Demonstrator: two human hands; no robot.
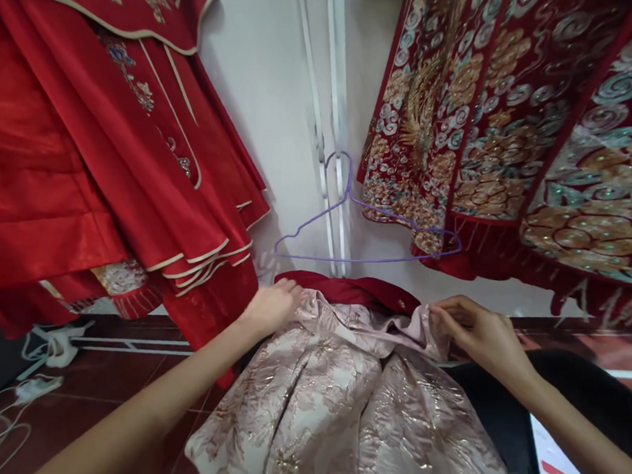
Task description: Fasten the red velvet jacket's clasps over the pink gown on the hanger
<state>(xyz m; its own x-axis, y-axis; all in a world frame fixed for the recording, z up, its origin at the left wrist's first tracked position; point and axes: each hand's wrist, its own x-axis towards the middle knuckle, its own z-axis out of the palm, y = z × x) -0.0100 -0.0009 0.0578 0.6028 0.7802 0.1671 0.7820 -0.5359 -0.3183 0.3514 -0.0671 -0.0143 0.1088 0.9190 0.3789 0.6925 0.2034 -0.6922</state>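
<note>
A pale pink brocade garment (pixel 331 405) with a shiny floral pattern and long folds spreads over the lower middle of the view. My left hand (pixel 275 305) is closed on its upper left edge, fingers bent over the cloth and partly hidden. At the upper right edge, my right hand (pixel 479 333) pinches the lilac-pink band between thumb and fingers. Dark red cloth (pixel 354 289) lies just behind the garment's top edge. Above it, a thin purple hanger (pixel 314 217) hangs by its hook near white upright rails, apart from both hands.
Red satin garments (pixel 137 157) with cream piping hang on the left. Dark red embroidered, sequined garments (pixel 494 125) hang on the right. White cables and a power strip (pixel 38 387) lie on the tiled floor at left. A lit screen (pixel 553 448) shows at lower right.
</note>
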